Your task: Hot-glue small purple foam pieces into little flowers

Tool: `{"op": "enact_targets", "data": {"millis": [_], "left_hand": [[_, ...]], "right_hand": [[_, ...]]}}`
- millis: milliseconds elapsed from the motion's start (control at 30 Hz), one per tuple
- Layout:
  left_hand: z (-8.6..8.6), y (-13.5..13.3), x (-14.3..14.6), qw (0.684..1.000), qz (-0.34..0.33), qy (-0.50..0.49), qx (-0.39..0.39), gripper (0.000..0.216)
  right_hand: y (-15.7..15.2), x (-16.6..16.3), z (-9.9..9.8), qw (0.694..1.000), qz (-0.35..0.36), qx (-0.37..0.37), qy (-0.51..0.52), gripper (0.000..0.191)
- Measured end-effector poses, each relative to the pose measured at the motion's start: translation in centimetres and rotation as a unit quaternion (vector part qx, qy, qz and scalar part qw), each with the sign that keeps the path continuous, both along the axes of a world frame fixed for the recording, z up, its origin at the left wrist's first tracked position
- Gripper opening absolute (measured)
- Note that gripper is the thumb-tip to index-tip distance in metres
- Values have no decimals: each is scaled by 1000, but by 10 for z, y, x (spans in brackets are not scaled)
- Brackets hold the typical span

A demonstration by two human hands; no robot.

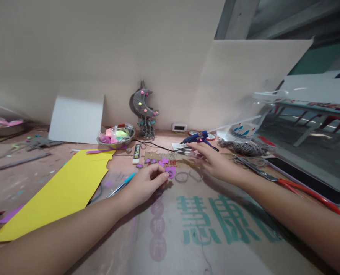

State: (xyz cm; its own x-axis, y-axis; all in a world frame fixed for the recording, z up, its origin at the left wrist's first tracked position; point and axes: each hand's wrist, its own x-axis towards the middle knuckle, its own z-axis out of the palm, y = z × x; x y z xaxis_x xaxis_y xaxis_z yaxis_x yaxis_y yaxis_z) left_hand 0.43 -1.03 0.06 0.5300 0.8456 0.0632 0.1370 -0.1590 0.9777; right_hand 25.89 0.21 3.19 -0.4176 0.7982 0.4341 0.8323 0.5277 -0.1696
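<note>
My left hand (145, 183) rests on the table with its fingers curled, the fingertips pinching a small purple foam flower (170, 172). More purple flower pieces (158, 162) lie on a strip of brown cardboard (170, 157) just beyond it. My right hand (212, 160) reaches forward, its fingers spread over the cardboard's right end, right below a blue glue gun (197, 138) that stands on the table with its cable trailing left. The right hand holds nothing that I can see.
A yellow sheet (63, 191) lies at the left with a blue pen (124, 183) beside it. A metal bowl of coloured pieces (116, 136) and a grey moon ornament (143, 109) stand at the back. Scissors with red handles (287, 183) and a phone (307, 179) lie right.
</note>
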Motion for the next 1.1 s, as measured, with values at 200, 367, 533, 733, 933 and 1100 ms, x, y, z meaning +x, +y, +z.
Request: {"op": "enact_targets", "data": {"millis": [200,367,533,733,933,1100], "left_hand": [[-3,2,1,1000,-10,-15,-11,28],[-4,2,0,1000,-8,-9,4,29],[-5,2,0,1000,-8,-16,1,28],[0,-1,-2,998,6,3,60,22],[17,-16,-1,979,-39,72,189,16],[16,-16,-1,988,-44,70,127,17]], "right_hand": [[2,-1,11,997,-2,-46,59,24],[-1,5,17,988,8,-149,28,24],[-4,-1,3,980,13,-199,19,22],[-17,-18,4,990,14,-136,39,16],[-40,-51,9,993,51,-35,96,15],[-41,-53,16,981,27,-71,178,19]]}}
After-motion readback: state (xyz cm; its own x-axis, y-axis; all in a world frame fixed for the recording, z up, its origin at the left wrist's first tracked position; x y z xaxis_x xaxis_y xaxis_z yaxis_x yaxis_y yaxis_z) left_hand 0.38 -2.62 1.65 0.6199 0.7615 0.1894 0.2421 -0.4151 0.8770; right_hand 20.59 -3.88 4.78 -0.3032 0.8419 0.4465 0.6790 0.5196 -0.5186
